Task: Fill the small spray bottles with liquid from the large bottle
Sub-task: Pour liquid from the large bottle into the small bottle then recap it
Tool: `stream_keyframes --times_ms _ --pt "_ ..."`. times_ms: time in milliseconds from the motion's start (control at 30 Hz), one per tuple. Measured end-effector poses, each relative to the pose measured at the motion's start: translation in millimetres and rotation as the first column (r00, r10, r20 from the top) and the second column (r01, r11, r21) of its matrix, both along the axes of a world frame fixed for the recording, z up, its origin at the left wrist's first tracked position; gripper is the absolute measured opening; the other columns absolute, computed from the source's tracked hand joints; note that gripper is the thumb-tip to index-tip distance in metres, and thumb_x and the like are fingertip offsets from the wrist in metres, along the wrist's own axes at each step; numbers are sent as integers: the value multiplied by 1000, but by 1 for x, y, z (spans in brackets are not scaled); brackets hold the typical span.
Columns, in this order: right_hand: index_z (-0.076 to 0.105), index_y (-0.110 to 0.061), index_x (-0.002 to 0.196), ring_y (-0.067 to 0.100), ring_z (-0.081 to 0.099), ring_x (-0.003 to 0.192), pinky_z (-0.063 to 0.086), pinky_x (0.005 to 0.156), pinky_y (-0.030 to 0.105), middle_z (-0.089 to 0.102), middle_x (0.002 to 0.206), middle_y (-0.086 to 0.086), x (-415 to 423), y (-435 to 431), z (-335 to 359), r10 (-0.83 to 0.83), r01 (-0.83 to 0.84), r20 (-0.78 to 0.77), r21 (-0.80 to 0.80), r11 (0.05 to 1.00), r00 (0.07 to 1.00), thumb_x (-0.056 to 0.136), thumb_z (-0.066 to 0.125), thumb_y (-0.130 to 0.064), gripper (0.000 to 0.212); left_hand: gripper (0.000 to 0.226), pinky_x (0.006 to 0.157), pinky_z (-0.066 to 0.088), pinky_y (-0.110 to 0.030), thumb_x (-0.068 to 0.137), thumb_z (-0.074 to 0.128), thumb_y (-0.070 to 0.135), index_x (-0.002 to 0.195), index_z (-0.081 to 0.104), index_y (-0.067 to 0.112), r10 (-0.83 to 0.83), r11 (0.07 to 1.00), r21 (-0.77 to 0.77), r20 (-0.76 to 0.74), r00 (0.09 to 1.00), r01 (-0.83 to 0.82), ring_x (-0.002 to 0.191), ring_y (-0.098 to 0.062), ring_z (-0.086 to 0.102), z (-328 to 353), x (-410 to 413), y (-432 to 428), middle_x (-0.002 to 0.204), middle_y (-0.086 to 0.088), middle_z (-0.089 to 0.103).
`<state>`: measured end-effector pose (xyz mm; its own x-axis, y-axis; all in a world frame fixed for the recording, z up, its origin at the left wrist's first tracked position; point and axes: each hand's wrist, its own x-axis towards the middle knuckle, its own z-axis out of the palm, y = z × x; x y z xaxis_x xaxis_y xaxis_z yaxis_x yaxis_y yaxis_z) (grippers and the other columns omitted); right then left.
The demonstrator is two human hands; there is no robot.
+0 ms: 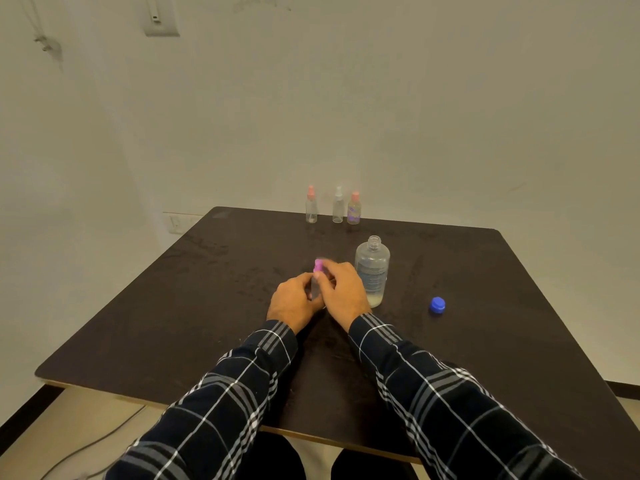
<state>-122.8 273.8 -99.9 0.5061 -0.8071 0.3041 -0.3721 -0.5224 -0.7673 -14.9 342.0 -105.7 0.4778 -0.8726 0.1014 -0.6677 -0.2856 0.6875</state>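
A small clear spray bottle (316,287) with a purple-pink spray top (318,265) stands upright on the dark table (173,306). My left hand (292,303) grips its body. My right hand (343,289) pinches the spray top; the top is blurred. Just right of my hands stands the large clear bottle (372,268), uncapped, with a little liquid at its bottom. Its blue cap (437,304) lies on the table further right. Three more small spray bottles stand in a row at the far edge: pink-topped (311,206), white-topped (338,206) and pink-topped with a label (354,209).
The table's far edge meets a plain wall. A wall socket (178,223) sits low to the left of the table. A cable (86,445) runs over the floor at the lower left. My knees are under the near edge.
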Motion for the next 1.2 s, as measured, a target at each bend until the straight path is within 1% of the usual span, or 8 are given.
stream_keyframes --times_ms 167,233,367,467,600,800,1000,1200 --pt "57 -21 88 10 58 75 50 69 26 61 84 -2 3 -3 -4 -106 102 64 62 993 992 88 70 -35 19 36 88 57 -40 92 67 39 124 63 24 -1 1000 -11 10 1000 1 96 -20 68 1 0 1 107 -2 72" --pt "56 -20 93 9 57 73 50 67 24 59 82 -2 -1 -1 -7 -94 87 89 79 993 992 85 73 -37 25 36 86 57 -38 91 68 38 124 64 25 3 1000 -8 11 1000 -3 95 -19 67 0 -1 1 105 -1 72" --pt "52 -26 135 9 55 89 48 82 23 57 102 -1 -3 3 -4 -3 1 22 54 999 1000 95 60 -37 42 37 87 57 -40 90 70 38 124 63 25 -1 1000 5 2 1000 1 94 -18 67 0 -1 1 105 0 71" --pt "62 -26 126 14 59 96 46 82 24 62 105 1 0 -1 -4 -10 11 -18 39 999 1000 98 56 -37 31 39 89 56 -39 91 68 40 126 62 24 0 1000 -1 -5 1000 0 96 -18 67 1 -1 1 108 0 71" --pt "58 -22 93 7 60 75 50 68 25 62 81 -6 -2 -2 -4 -104 94 69 139 986 992 86 72 -39 23 35 87 58 -41 90 68 40 122 64 27 -10 1000 -11 8 1000 10 93 -17 68 1 -1 2 103 1 72" --pt "55 -26 134 13 61 103 50 90 28 65 113 0 -1 -1 -4 13 -15 23 107 994 1000 97 56 -36 39 36 86 56 -36 93 66 42 124 63 24 0 1000 -7 7 1000 0 95 -17 67 1 -1 1 106 0 72" --pt "61 -24 100 9 61 80 53 74 28 64 85 -6 -1 -5 -1 -51 49 13 128 991 999 92 64 -39 17 35 85 57 -38 93 64 43 124 63 26 -2 1000 -15 16 1000 2 92 -16 67 0 -1 1 102 1 72" --pt "61 -28 126 8 58 83 47 72 19 63 92 -8 -4 -3 -4 7 -12 45 114 993 999 97 59 -33 30 38 86 56 -34 93 65 42 128 61 25 -2 1000 -23 15 1000 2 94 -15 67 -1 0 0 105 2 71"
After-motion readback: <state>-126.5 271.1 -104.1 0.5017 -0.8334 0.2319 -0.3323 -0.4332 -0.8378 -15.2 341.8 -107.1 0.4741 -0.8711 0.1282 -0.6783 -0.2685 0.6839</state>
